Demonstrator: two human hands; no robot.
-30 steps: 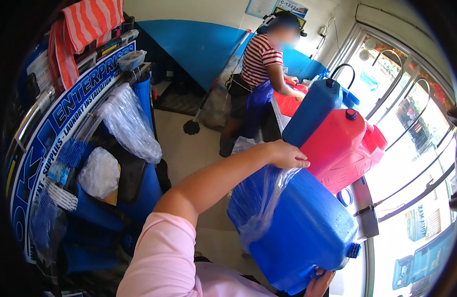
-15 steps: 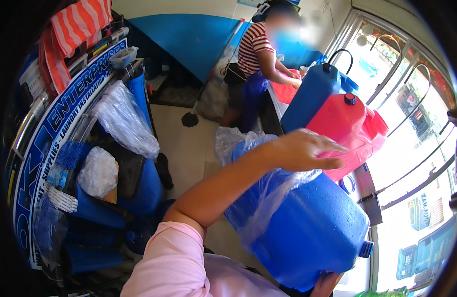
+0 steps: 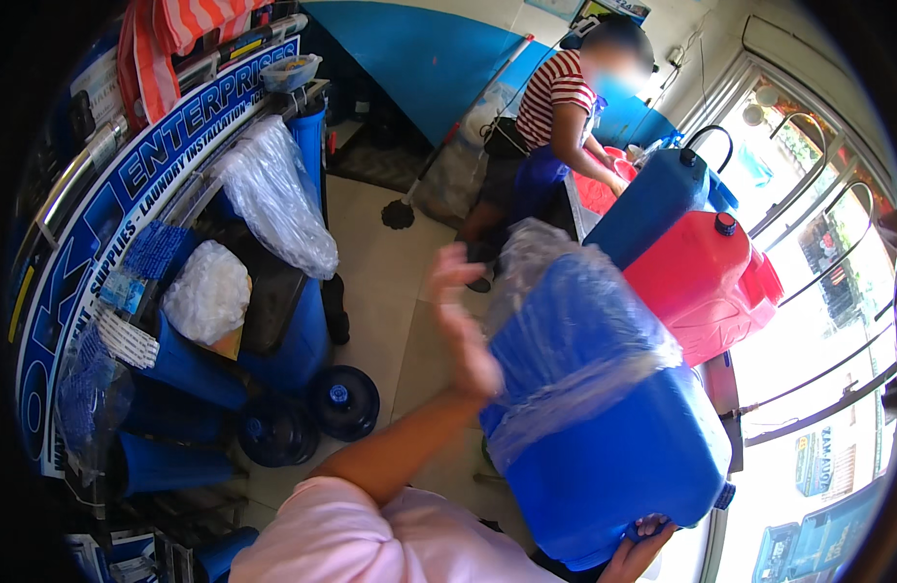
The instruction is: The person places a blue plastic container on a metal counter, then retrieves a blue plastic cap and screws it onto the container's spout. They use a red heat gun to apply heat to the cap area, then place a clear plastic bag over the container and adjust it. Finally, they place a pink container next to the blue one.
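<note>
Left of the grip, the left hand [image 3: 463, 328] hangs spread; beside it, a plastic bag [image 3: 576, 335] covers the far end of the blue jug [image 3: 613, 452], whose near end the right hand [image 3: 641, 552] clasps, likely steadying its tilt.

Big blue plastic jug [image 3: 618, 462], slanted, lower right-centre of frame, dark cap [image 3: 725, 497] toward right; clear wrinkled plastic bag [image 3: 575, 360] covers its upper part.
</note>
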